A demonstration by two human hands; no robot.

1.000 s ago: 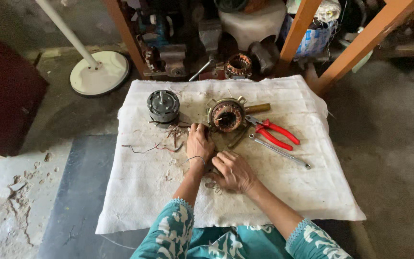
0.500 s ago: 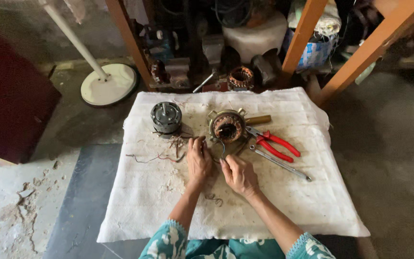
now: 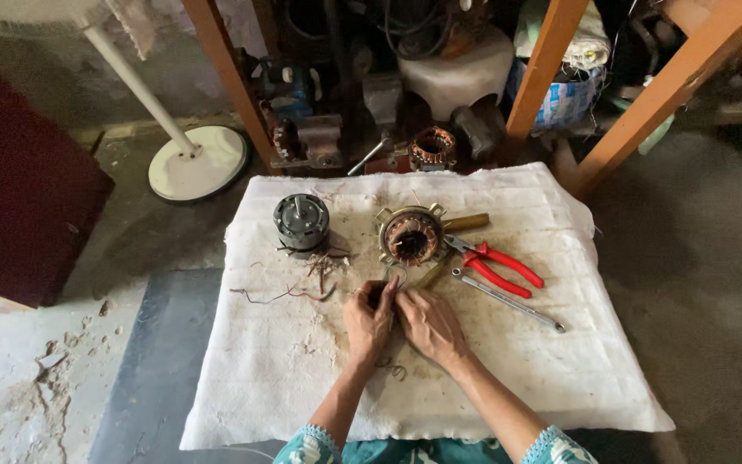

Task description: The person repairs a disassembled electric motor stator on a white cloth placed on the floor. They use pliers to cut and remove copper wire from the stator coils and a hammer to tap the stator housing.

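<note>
Copper-coloured wire loop [image 3: 395,275] sits pinched between my left hand [image 3: 369,320] and right hand [image 3: 427,324], just below the motor stator [image 3: 410,236]. I judge it thin, springy, easily kinked; best gripped near its ends. Since 1 second ago, both hands have moved up toward the stator; red pliers [image 3: 498,266] lie unmoved.

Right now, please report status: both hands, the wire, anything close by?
Left hand and right hand together, pinching a thin wire loop. Stator with copper windings just beyond. Red-handled pliers and spanner to the right, untouched.
</note>
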